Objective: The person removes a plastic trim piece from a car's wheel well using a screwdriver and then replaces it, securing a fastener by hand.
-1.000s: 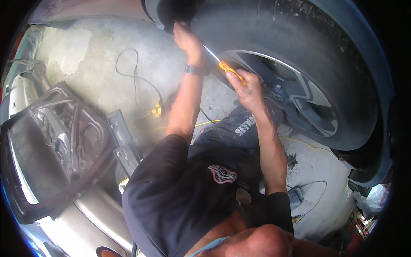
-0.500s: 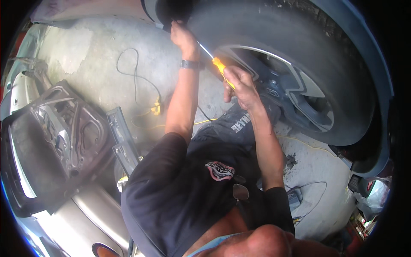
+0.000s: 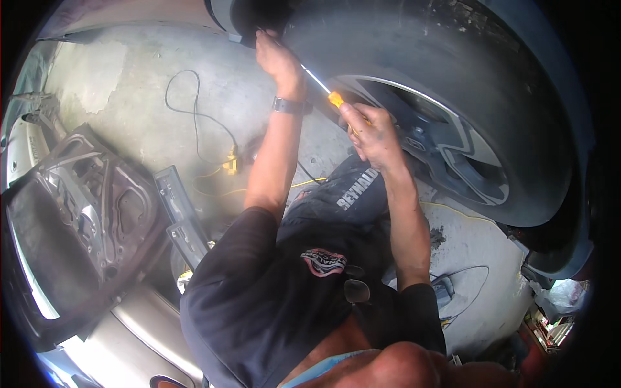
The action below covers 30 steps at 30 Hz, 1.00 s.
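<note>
My right hand (image 3: 376,134) is closed round the yellow-orange handle (image 3: 336,99) of a screwdriver. Its thin metal shaft (image 3: 315,78) slants up and left, passing beside my left wrist toward the dark wheel well. The screwdriver's tip is out of sight. My left hand (image 3: 278,59) is raised at the wheel well's edge, next to the tire (image 3: 414,45), with its fingers curled together at the dark opening (image 3: 259,16). What those fingers grip, if anything, is hidden. A wristwatch (image 3: 288,105) sits on the left wrist.
The alloy wheel (image 3: 462,152) fills the right side close to my right arm. A bare door shell (image 3: 110,207) stands at the left by a light-coloured car panel (image 3: 139,323). A dark cord (image 3: 196,110) and yellow connector (image 3: 231,161) lie on the concrete floor.
My right hand has shifted slightly right and turned on the handle, covering more of it. My left hand stays at the wheel well. The whole view has tilted a little.
</note>
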Available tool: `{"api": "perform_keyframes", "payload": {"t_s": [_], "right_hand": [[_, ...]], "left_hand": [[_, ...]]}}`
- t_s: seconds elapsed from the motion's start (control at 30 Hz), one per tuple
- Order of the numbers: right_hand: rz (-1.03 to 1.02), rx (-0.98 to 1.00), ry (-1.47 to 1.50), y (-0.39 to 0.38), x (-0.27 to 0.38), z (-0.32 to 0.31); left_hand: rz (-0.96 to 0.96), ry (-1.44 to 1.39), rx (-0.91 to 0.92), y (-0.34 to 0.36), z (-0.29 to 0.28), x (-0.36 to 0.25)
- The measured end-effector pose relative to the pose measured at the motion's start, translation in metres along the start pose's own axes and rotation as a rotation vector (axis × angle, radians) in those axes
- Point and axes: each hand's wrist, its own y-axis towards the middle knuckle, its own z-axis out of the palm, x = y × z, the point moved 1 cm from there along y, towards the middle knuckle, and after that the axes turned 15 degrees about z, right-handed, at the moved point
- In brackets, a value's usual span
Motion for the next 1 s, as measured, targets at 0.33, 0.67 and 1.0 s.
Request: {"api": "perform_keyframes", "payload": {"t_s": [0.33,0.67,1.0], "right_hand": [[-0.45,-0.282,-0.342,0.004,-0.006,0.002],[-0.715,-0.597,-0.66,0.0,-0.013,0.018],[-0.391,-0.124,-0.094,0.009,-0.025,0.009]], "left_hand": [[-0.025,0.005,0.014,-0.003,-0.002,-0.002],[0.02,-0.021,-0.003,0.007,0.001,0.007],[0.008,-0.067,-0.035,0.001,-0.001,0.006]]}}
